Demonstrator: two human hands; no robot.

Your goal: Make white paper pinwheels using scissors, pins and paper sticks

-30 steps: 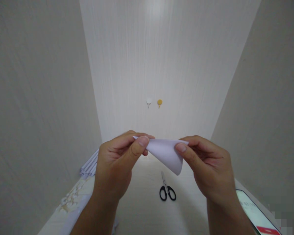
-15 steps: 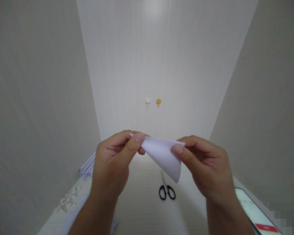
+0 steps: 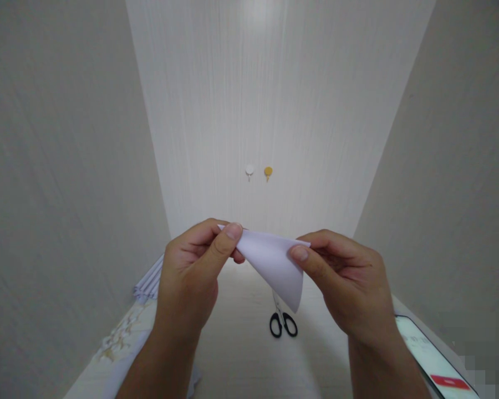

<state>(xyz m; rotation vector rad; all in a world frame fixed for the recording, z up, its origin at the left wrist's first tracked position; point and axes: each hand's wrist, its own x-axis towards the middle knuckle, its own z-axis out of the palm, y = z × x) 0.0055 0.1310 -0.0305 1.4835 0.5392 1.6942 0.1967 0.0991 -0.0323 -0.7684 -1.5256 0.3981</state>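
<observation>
A white sheet of paper, bent into a cone-like shape, is held up between both hands. My left hand pinches its narrow pointed end, thumb in front and fingers behind. At the wide end, my right hand grips the upper corner between thumb and fingers. The paper's rounded lower edge hangs down toward a pair of scissors with black handles, which lies on the table below. Part of the scissor blades is hidden behind the paper.
Rolled or folded white paper lies at the left, partly behind my left arm, near a patterned gold-and-white surface. A phone with a lit screen is at the right. Two hooks, one white and one yellow, are on the back wall.
Both hands and the paper have shifted very slightly left in the view. The grip on the paper is the same, and the scissors stay where they were.
</observation>
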